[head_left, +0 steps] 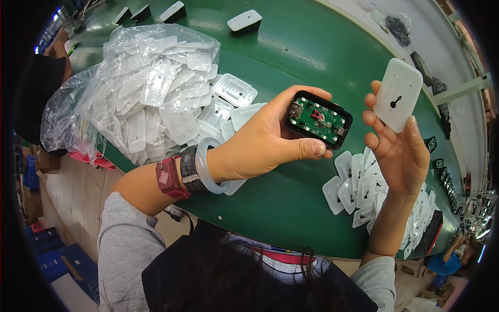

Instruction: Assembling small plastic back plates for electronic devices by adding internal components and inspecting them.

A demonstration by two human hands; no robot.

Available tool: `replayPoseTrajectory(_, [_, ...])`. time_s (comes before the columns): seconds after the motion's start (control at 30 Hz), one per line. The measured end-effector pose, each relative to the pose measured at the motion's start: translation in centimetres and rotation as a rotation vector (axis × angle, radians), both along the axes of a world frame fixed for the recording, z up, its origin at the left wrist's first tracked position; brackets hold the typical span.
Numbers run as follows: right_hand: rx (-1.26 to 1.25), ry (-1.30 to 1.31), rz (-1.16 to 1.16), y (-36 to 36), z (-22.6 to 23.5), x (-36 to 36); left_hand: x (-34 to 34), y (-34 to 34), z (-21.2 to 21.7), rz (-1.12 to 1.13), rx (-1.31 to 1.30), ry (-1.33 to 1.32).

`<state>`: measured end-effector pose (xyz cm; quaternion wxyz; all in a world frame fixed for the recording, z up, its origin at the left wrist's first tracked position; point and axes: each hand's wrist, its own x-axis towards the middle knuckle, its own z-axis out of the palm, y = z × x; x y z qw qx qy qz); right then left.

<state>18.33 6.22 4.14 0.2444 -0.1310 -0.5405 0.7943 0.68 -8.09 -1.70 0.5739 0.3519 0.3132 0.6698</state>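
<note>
My left hand (275, 132) is closed round a small black housing with a green circuit board (318, 120) in its open face. Metal ports sit at both ends of the board, and a red part shows near its middle. In my right hand (397, 151), raised to the right, a white plastic cover (398, 95) with rounded corners is pinched between thumb and fingers. The cover has a dark keyhole-shaped slot and stands upright, apart from the housing. My left wrist carries a pale bangle, a dark band and a red band.
A clear plastic bag (125, 47) full of white covers lies at the left, with loose covers (235, 90) beside it. Slotted covers (358, 182) are heaped near my right forearm. Black-and-white units (244, 21) stand along the green table's (291, 57) far side. Other people are at both edges.
</note>
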Motion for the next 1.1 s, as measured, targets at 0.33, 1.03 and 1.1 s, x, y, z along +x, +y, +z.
replayPoseTrajectory(0.33, [-0.146, 0.066, 0.197, 0.5, -0.7, 0.0, -0.1, 0.0, -0.5, 0.01, 0.049, 0.071])
replayPoseTrajectory(1.03, [-0.196, 0.073, 0.281, 0.1, -1.4, -0.7, -0.4, 0.0, -0.4, 0.067, -0.129, 0.116])
replayPoseTrajectory(1.1, [-0.109, 0.075, 0.248, 0.3, -1.4, -0.5, -0.4, 0.2, -0.5, 0.037, -0.122, 0.044])
